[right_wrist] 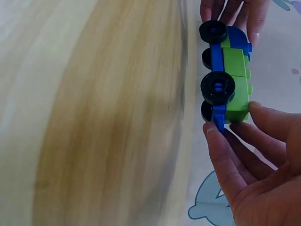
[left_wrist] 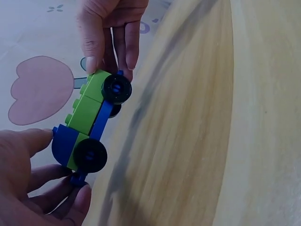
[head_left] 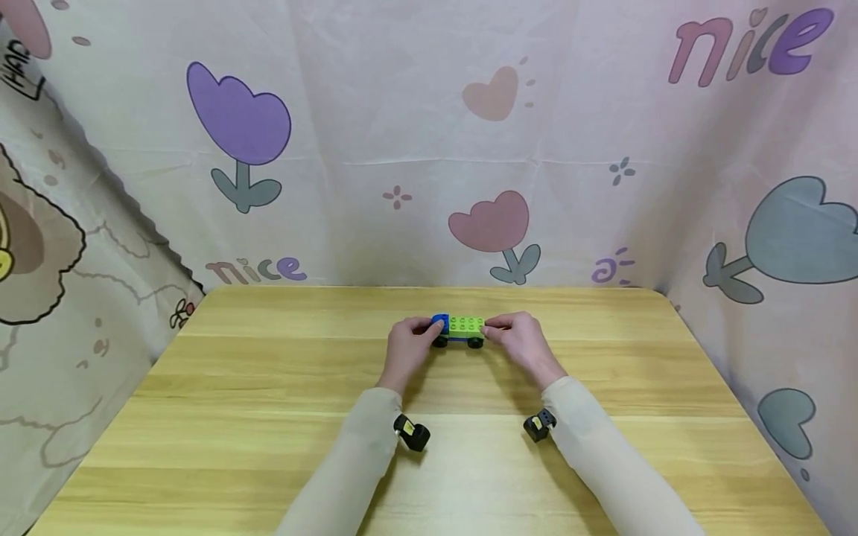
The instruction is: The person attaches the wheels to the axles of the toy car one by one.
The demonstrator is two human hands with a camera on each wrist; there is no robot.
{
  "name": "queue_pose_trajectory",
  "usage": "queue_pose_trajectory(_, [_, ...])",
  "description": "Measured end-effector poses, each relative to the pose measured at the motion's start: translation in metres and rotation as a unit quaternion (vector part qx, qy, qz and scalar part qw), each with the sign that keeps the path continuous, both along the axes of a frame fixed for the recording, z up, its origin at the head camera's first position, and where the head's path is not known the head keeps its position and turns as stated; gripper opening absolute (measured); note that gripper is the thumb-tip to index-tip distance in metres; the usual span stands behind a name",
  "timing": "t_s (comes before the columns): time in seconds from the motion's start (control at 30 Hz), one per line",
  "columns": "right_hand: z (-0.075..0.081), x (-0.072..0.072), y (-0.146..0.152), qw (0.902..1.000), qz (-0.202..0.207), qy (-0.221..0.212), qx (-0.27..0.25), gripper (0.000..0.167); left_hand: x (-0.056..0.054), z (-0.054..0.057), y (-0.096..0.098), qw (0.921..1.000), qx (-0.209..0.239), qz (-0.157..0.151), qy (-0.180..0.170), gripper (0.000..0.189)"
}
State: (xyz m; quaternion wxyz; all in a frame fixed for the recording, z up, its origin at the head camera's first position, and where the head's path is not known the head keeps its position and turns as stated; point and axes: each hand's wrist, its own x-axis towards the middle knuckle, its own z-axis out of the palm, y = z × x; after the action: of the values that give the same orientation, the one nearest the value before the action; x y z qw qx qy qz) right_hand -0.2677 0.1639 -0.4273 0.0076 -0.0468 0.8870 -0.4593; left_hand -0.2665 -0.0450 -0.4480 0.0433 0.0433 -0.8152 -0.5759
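Observation:
Between both hands is a toy car built of bricks, with a lime green studded body, a blue front block, a blue base and black wheels. My left hand grips its blue end, thumb on the blue block and fingers around the underside. The opposite, green end is pinched by my right hand; its thumb lies against the green brick and a finger touches the blue base. In both wrist views the wheels face the camera side-on.
A wood-grain table spreads under the arms. Behind it hangs a pale cloth printed with flowers, hearts and lettering, with more cloth at both sides. Small black cameras sit on the wrists over cream sleeves.

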Motion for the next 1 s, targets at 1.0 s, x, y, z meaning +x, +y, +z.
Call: queue_pose_trajectory(1.0, [-0.0084,-0.0100,0.0028,0.9996,-0.004,-0.002,0.028,0.024,-0.0078,-0.0091,0.0033,0.9989,-0.035,-0.025,-0.020,0.039])
